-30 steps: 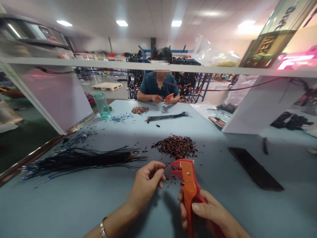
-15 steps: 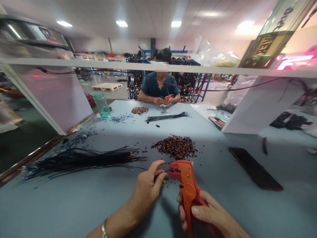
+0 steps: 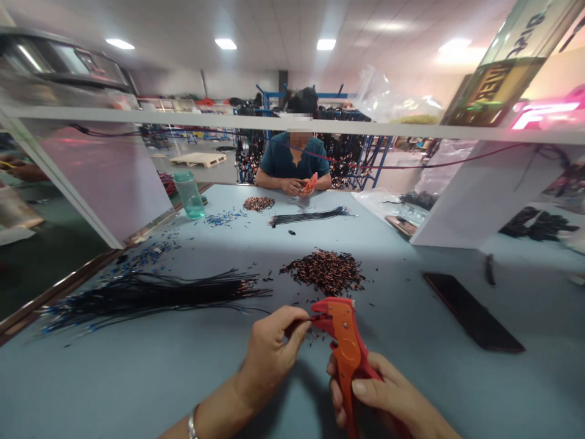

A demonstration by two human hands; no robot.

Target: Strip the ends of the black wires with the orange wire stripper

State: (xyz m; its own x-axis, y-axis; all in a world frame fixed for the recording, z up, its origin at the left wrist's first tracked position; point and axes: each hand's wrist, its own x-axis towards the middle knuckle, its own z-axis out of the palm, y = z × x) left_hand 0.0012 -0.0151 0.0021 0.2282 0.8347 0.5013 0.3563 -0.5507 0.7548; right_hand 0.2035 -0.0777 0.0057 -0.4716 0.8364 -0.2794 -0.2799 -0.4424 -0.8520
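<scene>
Thumb and index finger of my left hand (image 3: pixel 276 344) pinch a thin black wire right at the jaws of a red and orange wire stripper (image 3: pixel 345 341). The wire is mostly hidden by my fingers. My right hand (image 3: pixel 381 390) is wrapped round the stripper's handles, below and right of my left hand. A long bundle of black wires (image 3: pixel 173 292) with blue ends at its left lies on the grey-blue table (image 3: pixel 137 378). Just beyond the stripper is a pile of small black and copper-coloured pieces (image 3: pixel 324 271).
A black phone (image 3: pixel 473 311) lies at the right. Blue scraps (image 3: pixel 155 253) and a green bottle (image 3: pixel 188 195) are at the left. Across the table, a person (image 3: pixel 295 158) holds a red tool near a smaller wire bundle (image 3: pixel 311 216). A white shelf (image 3: pixel 228 122) spans overhead.
My left fingers have closed together and moved slightly right, up to the stripper's jaws. The person opposite has raised the red tool a little.
</scene>
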